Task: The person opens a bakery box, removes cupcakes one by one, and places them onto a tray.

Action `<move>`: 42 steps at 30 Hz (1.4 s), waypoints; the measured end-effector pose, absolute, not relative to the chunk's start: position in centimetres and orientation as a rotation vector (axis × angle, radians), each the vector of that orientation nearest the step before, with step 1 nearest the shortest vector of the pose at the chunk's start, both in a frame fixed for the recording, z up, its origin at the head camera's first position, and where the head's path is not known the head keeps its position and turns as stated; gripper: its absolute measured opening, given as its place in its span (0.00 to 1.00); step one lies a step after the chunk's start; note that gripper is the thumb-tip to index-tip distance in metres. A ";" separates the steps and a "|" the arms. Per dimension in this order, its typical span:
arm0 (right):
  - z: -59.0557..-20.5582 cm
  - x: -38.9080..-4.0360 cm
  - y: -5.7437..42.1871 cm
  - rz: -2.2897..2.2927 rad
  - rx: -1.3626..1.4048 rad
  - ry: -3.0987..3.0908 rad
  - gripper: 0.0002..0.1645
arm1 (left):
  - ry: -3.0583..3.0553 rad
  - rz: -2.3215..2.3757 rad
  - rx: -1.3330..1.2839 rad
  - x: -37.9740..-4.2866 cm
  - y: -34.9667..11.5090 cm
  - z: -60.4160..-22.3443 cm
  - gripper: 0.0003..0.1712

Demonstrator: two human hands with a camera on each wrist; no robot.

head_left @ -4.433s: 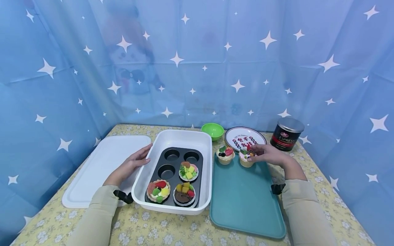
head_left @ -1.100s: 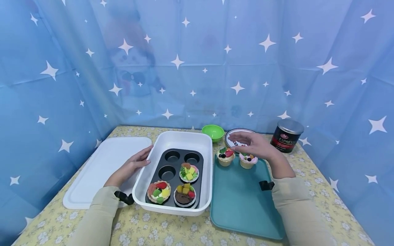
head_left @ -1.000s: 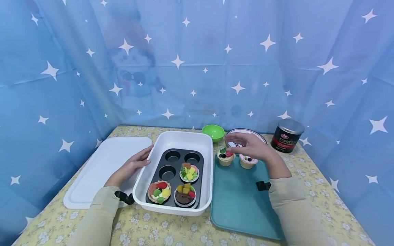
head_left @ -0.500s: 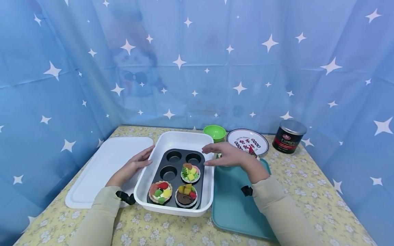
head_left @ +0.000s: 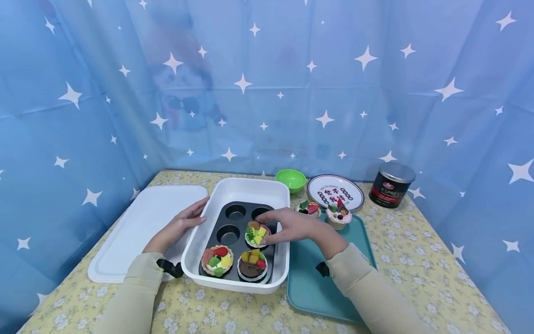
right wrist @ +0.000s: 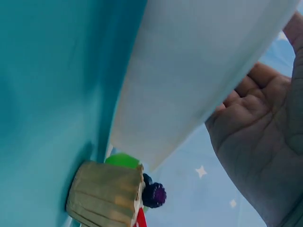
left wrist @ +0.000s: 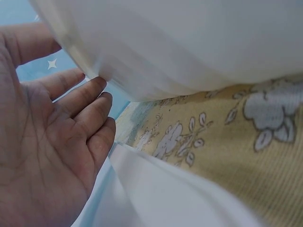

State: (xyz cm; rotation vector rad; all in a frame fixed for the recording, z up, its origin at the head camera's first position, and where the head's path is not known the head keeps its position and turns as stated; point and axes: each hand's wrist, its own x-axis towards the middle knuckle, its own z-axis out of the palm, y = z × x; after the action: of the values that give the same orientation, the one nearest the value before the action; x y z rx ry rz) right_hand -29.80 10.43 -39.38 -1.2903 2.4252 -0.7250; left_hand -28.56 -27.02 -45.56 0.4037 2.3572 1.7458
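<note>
While a flat white panel [head_left: 142, 236] is lying left of the fingers of our left hand [head_left: 181, 226], we are resting those loosely extended, close-set fingertips against the left side of a white tub [head_left: 233, 285]. A dark muffin tin [head_left: 239, 247] is sitting inside the tub, right of those fingers. Nearer us than our left fingertips, a fruit tart [head_left: 217, 261] is occupying the front left cup. Beside it, nearer us than our right thumb, a chocolate cake [head_left: 251, 270] is filling the front right cup. A cake with yellow cubes [head_left: 255, 233] is sitting in the middle right cup, between our right fingers and thumb. Our right hand [head_left: 294, 226] is holding fingers and thumb moderately wide around that cake; whether they are touching it we cannot tell. Beyond those fingers, a green bowl [head_left: 290, 179] is standing. Right of them, a teal tray [head_left: 308, 292] is lying under our right forearm. Beyond our right knuckles, a strawberry-topped cupcake [head_left: 308, 208], a lettered plate [head_left: 336, 192] and a pink-creamed cupcake [head_left: 339, 217] are sitting. Farthest right, well apart from our fingers, an espresso can [head_left: 390, 186] is standing.
</note>
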 end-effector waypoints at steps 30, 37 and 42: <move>-41.0 -28.5 8.9 -0.453 -1.272 2.710 0.43 | 2.336 1.758 0.377 -28.9 -27.0 -45.5 0.39; -40.9 -28.4 8.9 -0.457 -1.255 2.707 0.43 | 2.316 1.774 0.404 -28.9 -27.1 -45.5 0.40; -41.0 -28.0 8.8 -0.441 -1.230 2.707 0.45 | 2.333 1.756 0.401 -28.9 -27.2 -45.8 0.40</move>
State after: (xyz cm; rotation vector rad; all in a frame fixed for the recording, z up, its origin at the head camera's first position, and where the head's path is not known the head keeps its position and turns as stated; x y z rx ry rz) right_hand -28.04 8.82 -40.95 -1.2303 2.7068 -0.4412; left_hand -28.90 -27.19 -45.81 0.4011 2.3329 1.7562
